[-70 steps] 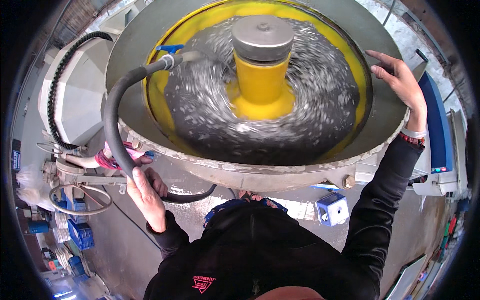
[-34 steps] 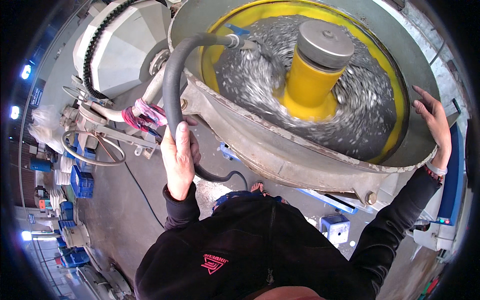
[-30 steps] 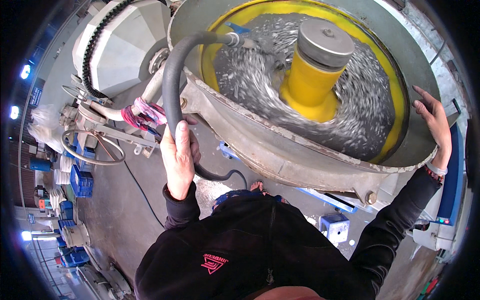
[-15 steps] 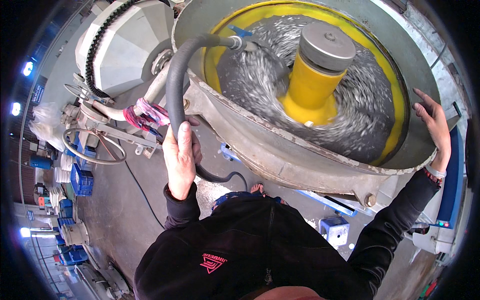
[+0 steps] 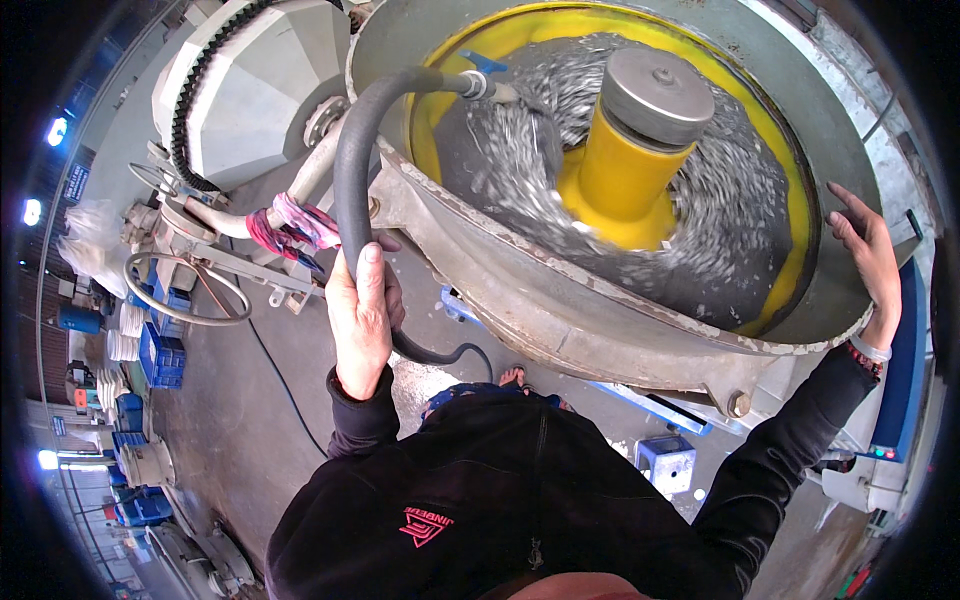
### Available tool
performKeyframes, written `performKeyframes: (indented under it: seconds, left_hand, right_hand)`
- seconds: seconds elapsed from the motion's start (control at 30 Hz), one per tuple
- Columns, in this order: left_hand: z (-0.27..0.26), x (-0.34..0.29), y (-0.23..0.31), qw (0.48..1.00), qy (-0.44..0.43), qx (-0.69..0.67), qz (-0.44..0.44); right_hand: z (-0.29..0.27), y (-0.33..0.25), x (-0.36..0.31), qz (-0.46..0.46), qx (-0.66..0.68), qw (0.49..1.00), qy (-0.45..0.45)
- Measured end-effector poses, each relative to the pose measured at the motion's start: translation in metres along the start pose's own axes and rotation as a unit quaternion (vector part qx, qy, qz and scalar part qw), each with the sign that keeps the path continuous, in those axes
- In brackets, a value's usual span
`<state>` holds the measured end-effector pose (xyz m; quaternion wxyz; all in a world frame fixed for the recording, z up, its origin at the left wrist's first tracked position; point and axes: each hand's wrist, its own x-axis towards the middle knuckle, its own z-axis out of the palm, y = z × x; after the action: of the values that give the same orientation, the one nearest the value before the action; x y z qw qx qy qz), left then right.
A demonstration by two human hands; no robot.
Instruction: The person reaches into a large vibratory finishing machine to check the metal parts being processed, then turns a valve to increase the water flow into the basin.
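My left hand (image 5: 362, 315) is wrapped round a thick black hose (image 5: 352, 180), its thumb lying along the side. The hose arches over the rim of a large grey round tub (image 5: 560, 285) and ends in a metal nozzle with a blue-handled valve (image 5: 484, 63). Below the nozzle, many small pale pieces (image 5: 510, 150) swirl, blurred by motion, around a yellow centre post (image 5: 632, 170) with a metal cap (image 5: 660, 95). At the tub's right side my right hand (image 5: 868, 255) holds nothing; its fingers are apart and its wrist is by the rim.
To the left stands a white faceted drum (image 5: 250, 110) with a chain round it. A pink cloth (image 5: 292, 228) is tied on a pipe beside a metal handwheel (image 5: 185, 292). A blue stool (image 5: 668, 463) sits under the tub's front. Blue crates (image 5: 162, 355) line the far left.
The small pieces have shifted round in the tub, baring more of the yellow post's base. Both hands and the hose stay almost where they were.
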<state>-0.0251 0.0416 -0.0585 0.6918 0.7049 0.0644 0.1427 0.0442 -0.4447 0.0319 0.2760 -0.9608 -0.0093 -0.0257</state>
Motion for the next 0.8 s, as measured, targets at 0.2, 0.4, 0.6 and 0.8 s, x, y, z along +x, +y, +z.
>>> performKeyframes:
  seconds: [0.2, 0.4, 0.6, 0.8]
  left_hand:
    - [-0.003, 0.000, -0.001, 1.000, -0.003, 0.008, 0.003]
    - [-0.005, 0.000, 0.000, 1.000, -0.006, 0.009, 0.001]
    - [-0.003, 0.000, -0.004, 1.000, 0.012, 0.018, 0.010]
    - [0.002, 0.002, -0.003, 1.000, 0.023, 0.005, 0.021]
  right_hand:
    - [0.003, -0.003, 0.000, -0.006, -0.017, 1.000, 0.012]
    - [0.001, 0.004, 0.000, -0.013, -0.020, 1.000, 0.011]
    - [0.000, -0.010, -0.007, -0.015, -0.018, 1.000, 0.012]
    - [0.002, -0.011, 0.000, -0.026, -0.043, 0.999, 0.013]
